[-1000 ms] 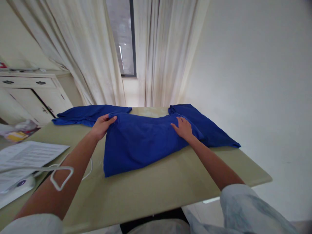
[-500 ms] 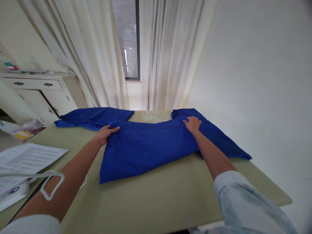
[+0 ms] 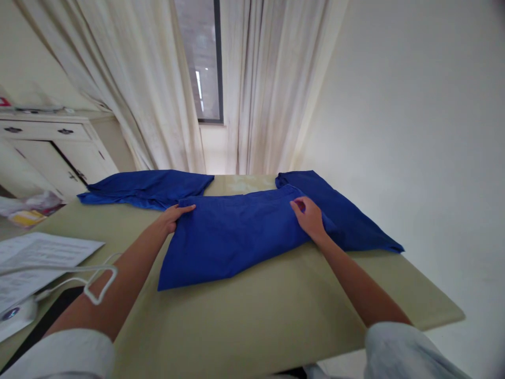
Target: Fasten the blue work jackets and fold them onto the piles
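A folded blue garment (image 3: 232, 231) with a band along its far edge lies on the table in front of me; its exact kind is not clear. My left hand (image 3: 175, 216) grips its far left corner, thumb on top and the other fingers mostly hidden underneath. Over the right part of the cloth, just below the band, is my right hand (image 3: 309, 215). Its thumb and forefinger meet in a pinch; whether cloth is caught between them is hard to see. Another blue folded cloth (image 3: 142, 185) lies at the far left, and a third blue cloth (image 3: 355, 223) at the right.
The pale green tabletop (image 3: 244, 321) ends close to the white wall (image 3: 426, 158) on the right. Printed papers (image 3: 43, 252), a white cable (image 3: 106, 271) and a white device (image 3: 18, 318) are at the left. Beyond stand curtains (image 3: 150, 95) and a white cabinet (image 3: 47, 152).
My right hand has left the garment's far right edge and moved slightly nearer me, fingers now pinched. My left hand stays at its corner. The view has shifted slightly.
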Demonstrator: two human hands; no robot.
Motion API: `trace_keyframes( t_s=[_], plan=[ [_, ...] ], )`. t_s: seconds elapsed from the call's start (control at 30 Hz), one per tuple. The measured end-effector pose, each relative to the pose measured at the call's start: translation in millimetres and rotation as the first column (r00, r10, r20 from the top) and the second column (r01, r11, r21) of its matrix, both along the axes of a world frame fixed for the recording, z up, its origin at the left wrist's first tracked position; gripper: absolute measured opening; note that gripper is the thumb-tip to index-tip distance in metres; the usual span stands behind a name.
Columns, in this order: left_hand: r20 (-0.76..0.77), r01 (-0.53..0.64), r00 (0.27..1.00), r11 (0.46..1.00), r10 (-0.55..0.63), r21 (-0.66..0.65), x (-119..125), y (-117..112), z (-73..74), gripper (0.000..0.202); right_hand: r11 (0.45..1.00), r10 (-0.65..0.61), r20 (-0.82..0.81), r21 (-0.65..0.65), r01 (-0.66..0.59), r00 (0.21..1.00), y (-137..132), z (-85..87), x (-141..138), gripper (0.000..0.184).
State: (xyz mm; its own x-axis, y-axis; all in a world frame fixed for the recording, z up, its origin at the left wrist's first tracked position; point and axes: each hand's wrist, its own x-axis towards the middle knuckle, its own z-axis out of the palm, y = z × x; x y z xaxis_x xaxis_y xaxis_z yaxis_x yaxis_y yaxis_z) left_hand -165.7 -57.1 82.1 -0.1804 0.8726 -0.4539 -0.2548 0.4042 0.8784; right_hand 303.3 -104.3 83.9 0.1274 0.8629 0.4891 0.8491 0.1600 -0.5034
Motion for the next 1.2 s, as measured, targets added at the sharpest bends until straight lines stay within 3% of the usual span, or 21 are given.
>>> trace_keyframes(
  t_s=[0.07, 0.1, 0.17, 0.23, 0.27, 0.33, 0.4, 0.5, 0.57, 0.67, 0.77, 0.87, 0.97, 1.03, 1.13, 1.2],
  plan=[
    [-0.039, -0.04, 0.998, 0.999, 0.041, 0.035, 6.5, -9.9, 10.1, 0.065, 0.978, 0.041, -0.078, -0.201, -0.057, 0.996, -38.6, -2.6, 4.4, 0.047],
    [-0.072, -0.042, 0.996, 0.997, 0.047, 0.069, 10.7, -19.4, 16.7, 0.067, 0.939, 0.046, -0.139, -0.331, -0.09, 0.989, -56.4, -5.1, 9.0, 0.052],
    [-0.129, 0.009, 0.992, 0.985, 0.013, 0.171, 17.6, -48.9, 31.7, 0.07, 0.807, 0.016, -0.287, -0.562, -0.181, 0.958, -87.5, -12.0, 21.5, 0.059],
    [-0.178, 0.122, 0.981, 0.959, -0.077, 0.257, 18.6, -89.5, 45.6, 0.075, 0.7, -0.065, -0.417, -0.666, -0.256, 0.907, -112.4, -20.1, 33.9, 0.062],
    [-0.2, 0.181, 0.971, 0.944, -0.127, 0.277, 15.9, -111.1, 50.7, 0.08, 0.685, -0.108, -0.465, -0.676, -0.273, 0.879, -122.2, -23.7, 38.4, 0.061],
    [-0.224, 0.267, 0.951, 0.933, -0.214, 0.239, 4.9, -150.4, 54.3, 0.088, 0.714, -0.166, -0.564, -0.634, -0.296, 0.809, -135.8, -28.8, 41.1, 0.056],
    [-0.209, 0.321, 0.934, 0.937, -0.29, 0.137, -11.2, -177.3, 48.1, 0.08, 0.758, -0.186, -0.698, -0.55, -0.351, 0.692, -140.1, -30.6, 34.4, 0.05],
    [-0.197, 0.376, 0.908, 0.927, -0.37, -0.007, -36.1, -189.6, 27.3, 0.058, 0.826, -0.195, -0.862, -0.402, -0.395, 0.468, -128.7, -29.3, 12.9, 0.041],
    [-0.194, 0.386, 0.897, 0.918, -0.396, -0.089, -47.4, -184.1, 14.7, 0.059, 0.889, -0.203, -0.905, -0.33, -0.317, 0.374, -112.1, -27.9, -2.0, 0.031],
    [-0.166, 0.359, 0.907, 0.916, -0.388, -0.181, -50.0, -168.6, 8.9, 0.06, 0.926, -0.208, -0.908, -0.303, -0.227, 0.363, -82.8, -26.5, -17.7, 0.023],
    [-0.141, 0.366, 0.904, 0.902, -0.403, -0.229, -38.0, -154.3, 17.3, 0.059, 0.923, -0.221, -0.891, -0.321, -0.21, 0.396, -60.5, -25.2, -27.5, 0.017],
    [-0.174, 0.433, 0.866, 0.877, -0.469, -0.208, -21.6, -146.6, 27.9, 0.061, 0.938, -0.232, -0.877, -0.316, -0.142, 0.42, -55.5, -19.6, -31.1, 0.016],
    [-0.356, 0.532, 0.787, 0.847, -0.504, -0.021, -2.9, -150.6, 31.0, 0.065, 0.975, -0.168, -0.886, -0.215, -0.06, 0.432, -67.0, -2.9, -17.4, 0.04],
    [-0.46, 0.627, 0.722, 0.771, -0.518, 0.115, 16.6, -161.1, 29.4, 0.062, 0.992, -0.117, -0.898, -0.128, 0.004, 0.424, -77.3, 18.2, 5.2, 0.057],
    [-0.531, 0.715, 0.673, 0.637, -0.515, 0.288, 64.3, -183.2, 28.6, 0.055, 0.995, -0.089, -0.883, -0.055, 0.088, 0.46, -82.6, 70.2, 53.1, 0.063],
    [-0.528, 0.714, 0.692, 0.575, -0.493, 0.399, 107.7, -194.5, 33.6, 0.052, 0.993, -0.081, -0.82, -0.016, 0.12, 0.566, -72.0, 117.8, 86.1, 0.057]
  ],
)
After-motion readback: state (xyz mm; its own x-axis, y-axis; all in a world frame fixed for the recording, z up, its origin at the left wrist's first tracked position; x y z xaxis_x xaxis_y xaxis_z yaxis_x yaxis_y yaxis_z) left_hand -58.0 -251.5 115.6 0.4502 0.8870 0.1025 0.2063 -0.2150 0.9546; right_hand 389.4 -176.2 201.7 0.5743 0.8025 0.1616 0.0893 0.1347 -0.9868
